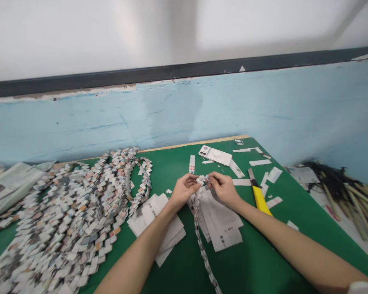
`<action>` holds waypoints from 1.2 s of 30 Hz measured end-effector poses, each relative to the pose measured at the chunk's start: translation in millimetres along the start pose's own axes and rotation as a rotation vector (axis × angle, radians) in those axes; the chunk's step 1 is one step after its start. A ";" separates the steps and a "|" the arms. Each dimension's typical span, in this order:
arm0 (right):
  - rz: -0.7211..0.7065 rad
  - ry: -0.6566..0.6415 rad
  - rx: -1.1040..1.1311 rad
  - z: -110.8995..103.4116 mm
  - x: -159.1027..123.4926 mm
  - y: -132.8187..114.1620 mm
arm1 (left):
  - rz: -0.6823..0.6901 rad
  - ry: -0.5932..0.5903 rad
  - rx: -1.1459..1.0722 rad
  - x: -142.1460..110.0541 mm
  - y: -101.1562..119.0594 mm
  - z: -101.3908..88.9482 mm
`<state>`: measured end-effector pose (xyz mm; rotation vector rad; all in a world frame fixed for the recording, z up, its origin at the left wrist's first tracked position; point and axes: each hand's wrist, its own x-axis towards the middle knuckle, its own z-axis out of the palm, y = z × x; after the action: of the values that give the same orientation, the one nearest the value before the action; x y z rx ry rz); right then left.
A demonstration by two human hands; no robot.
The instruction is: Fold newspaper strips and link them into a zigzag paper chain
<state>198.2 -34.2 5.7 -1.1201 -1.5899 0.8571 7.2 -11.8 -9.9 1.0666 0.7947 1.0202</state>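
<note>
A long woven chain of folded newspaper [199, 228] runs from my hands down toward the bottom edge of the view. My left hand [185, 190] pinches the chain's upper end between thumb and fingers. On the other side, my right hand [223, 187] is closed on a small folded paper piece at the tip of that end; the fingertips hide most of it. Beneath my hands lie stacked newspaper sheets [222, 222], partly under the chain. More cut newspaper pieces [158, 218] rest below my left forearm.
A large heap of woven paper chains [76, 216] covers the table's left side. Behind my hands lies a white phone [215, 155]. A yellow utility knife [259, 196], blade out, and paper strips [274, 174] are to the right. Sticks [352, 200] lie beyond the green table [309, 245].
</note>
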 end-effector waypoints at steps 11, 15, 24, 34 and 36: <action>-0.152 0.012 -0.185 2.0 -4.1 -0.4 | -0.005 -0.006 -0.020 0.1 -0.8 0.0; -0.067 -0.009 -0.092 5.2 -4.7 0.9 | -0.002 0.002 -0.082 1.2 -2.7 -1.8; 0.014 -0.025 0.034 7.8 -3.7 0.6 | 0.023 0.034 -0.086 -0.4 -1.3 0.1; -0.115 0.042 -0.005 7.6 4.7 -2.8 | 0.053 0.071 -0.004 -1.7 1.2 4.2; -0.116 0.048 0.003 7.7 5.5 -2.8 | 0.069 0.074 0.022 -1.7 0.5 4.9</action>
<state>189.5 -30.0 7.8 -1.0285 -1.5968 0.7506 10.8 -14.9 -7.8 1.0861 0.8351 1.1173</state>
